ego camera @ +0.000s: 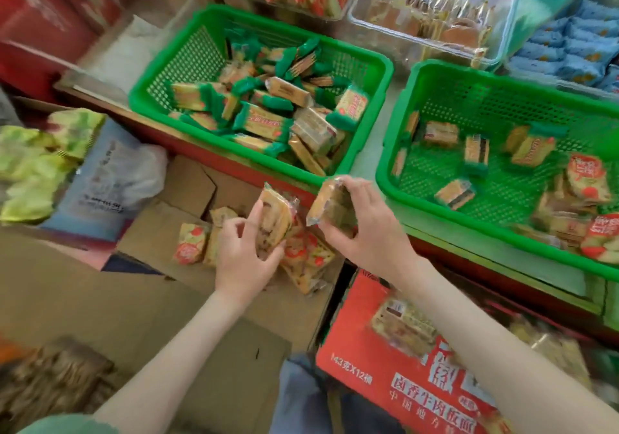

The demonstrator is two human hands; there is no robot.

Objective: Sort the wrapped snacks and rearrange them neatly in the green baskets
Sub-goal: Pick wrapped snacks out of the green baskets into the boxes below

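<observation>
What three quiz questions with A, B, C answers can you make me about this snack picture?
1. Where is the bigger snack heap? A) left green basket B) right green basket C) cardboard box
2. What colour is the printed carton below the right hand? A) blue B) red C) black
3. What is the left hand doing? A) lying flat B) pointing C) gripping a wrapped snack

Answers: 1 A, snacks pile up there; 2 B, its top is red; 3 C, fingers curl round the wrapper.
</observation>
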